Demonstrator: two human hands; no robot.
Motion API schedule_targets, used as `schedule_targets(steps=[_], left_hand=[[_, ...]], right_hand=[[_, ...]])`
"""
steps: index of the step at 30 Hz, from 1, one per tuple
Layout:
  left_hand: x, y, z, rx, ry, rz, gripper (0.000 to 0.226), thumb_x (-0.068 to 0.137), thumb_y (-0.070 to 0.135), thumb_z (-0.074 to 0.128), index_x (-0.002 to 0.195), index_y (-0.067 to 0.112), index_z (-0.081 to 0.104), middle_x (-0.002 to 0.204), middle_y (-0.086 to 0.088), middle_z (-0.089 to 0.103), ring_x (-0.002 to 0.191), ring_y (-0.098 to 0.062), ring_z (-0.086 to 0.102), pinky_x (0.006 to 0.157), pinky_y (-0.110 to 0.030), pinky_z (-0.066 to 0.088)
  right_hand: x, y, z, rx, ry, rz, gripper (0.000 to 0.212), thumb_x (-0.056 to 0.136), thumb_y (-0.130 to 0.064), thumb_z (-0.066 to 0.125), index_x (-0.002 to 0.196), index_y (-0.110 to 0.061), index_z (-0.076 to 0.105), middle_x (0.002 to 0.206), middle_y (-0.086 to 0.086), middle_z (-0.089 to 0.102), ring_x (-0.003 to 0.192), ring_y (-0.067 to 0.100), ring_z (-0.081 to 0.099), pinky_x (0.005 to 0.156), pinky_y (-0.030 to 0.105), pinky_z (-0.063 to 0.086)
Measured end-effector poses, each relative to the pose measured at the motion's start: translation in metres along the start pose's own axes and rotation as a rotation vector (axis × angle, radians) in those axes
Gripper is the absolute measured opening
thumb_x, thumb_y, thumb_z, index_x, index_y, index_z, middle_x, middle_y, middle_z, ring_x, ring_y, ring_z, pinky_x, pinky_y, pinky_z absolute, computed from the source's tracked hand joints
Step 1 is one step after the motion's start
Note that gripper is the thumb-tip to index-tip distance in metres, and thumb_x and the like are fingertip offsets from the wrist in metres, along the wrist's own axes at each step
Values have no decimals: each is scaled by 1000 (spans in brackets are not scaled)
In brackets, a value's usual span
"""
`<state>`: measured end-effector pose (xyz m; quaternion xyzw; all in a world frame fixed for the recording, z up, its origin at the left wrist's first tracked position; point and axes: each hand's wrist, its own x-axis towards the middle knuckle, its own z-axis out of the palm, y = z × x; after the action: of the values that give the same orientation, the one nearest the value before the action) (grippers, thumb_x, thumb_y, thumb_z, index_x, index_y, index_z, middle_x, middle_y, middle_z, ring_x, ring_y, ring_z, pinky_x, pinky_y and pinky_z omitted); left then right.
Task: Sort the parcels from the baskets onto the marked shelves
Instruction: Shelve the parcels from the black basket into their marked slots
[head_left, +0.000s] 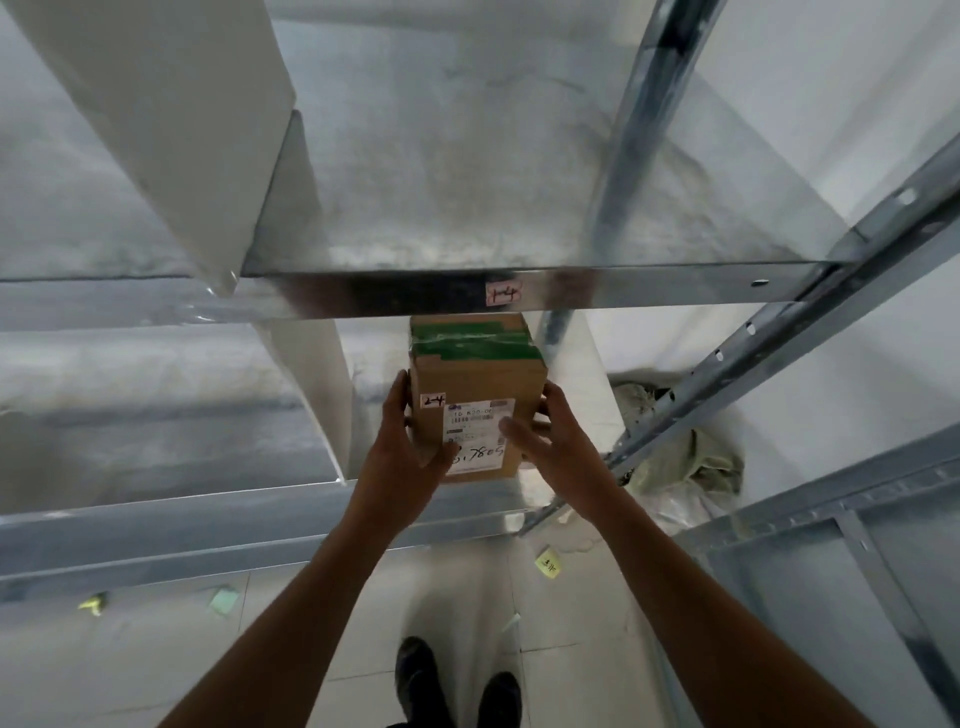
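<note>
Both arms reach out: left hand (410, 441) and right hand (550, 436) clasp the cardboard parcel (475, 384) by its sides, thumbs across its shipping label (480, 434). Parcel sits over the lower shelf's (156, 525) front edge, far end under the tagged upper shelf (363, 293). Resting or lifted: can't tell.

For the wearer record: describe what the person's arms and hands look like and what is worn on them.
The left hand and right hand are bare: no gloves, rings or watch show. The left forearm and right forearm are bare too, with no sleeve in view.
</note>
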<state>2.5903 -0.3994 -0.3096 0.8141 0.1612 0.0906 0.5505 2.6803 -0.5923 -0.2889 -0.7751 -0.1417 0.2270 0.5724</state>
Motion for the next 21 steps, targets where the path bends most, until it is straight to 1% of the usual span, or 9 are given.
schedule_targets(steps=[2,4,6,8,11,13,15,18,21], left_hand=[[7,-8,-3,66,42,7,94,90,11,76,156,31,14,146,6,51,118,0,55,89,-36,59],[12,-15,-5,104,47,12,93,90,8,76,157,26,14,147,-3,51,122,-12,57,93,-41,58],[16,-17,-7,114,14,14,94,88,7,78,156,25,15,143,-3,53,126,-23,59,94,-42,58],[15,-16,-7,38,-8,27,93,85,9,81,154,23,20,137,4,51,129,-22,55,99,-46,57],[4,1,-11,-32,119,87,85,90,44,72,156,26,22,148,4,43,134,-15,46,105,-45,52],[2,15,-16,130,242,238,78,94,57,54,158,26,22,159,2,33,144,-19,37,110,-41,45],[10,27,-18,407,283,368,68,100,58,41,157,19,33,166,-5,28,153,-29,26,118,-50,35],[28,42,-13,766,154,311,68,102,63,26,156,23,37,168,-7,25,156,-34,15,124,-55,23],[36,40,-6,894,76,235,71,100,66,16,158,28,32,167,-7,25,155,-34,15,124,-55,21]], right_hand=[[8,-4,5,19,-3,21,55,90,-68,58,134,-38,44,119,-20,68,110,6,70,78,23,62],[15,-5,12,42,1,35,49,92,-74,46,127,-39,47,111,-18,73,104,4,72,72,21,61],[19,-4,18,29,13,41,49,92,-76,42,123,-39,47,107,-16,74,101,7,74,70,22,61],[20,-2,22,25,23,50,53,91,-77,45,125,-37,47,107,-11,75,101,9,75,70,23,61],[17,-2,24,-5,-5,69,44,95,-71,45,125,-38,48,108,-11,75,101,8,74,71,24,61],[14,-5,23,6,-39,79,35,101,-66,41,123,-40,50,105,-16,75,99,3,73,69,21,59],[10,-6,20,25,-55,109,35,102,-66,36,122,-42,53,109,-19,71,103,-3,68,77,21,54],[8,-4,13,43,-76,123,34,104,-60,29,120,-46,56,116,-25,63,100,-13,63,80,21,46],[9,-8,9,85,-150,150,29,94,-75,41,117,-64,56,113,-28,67,100,-2,69,71,21,55]])
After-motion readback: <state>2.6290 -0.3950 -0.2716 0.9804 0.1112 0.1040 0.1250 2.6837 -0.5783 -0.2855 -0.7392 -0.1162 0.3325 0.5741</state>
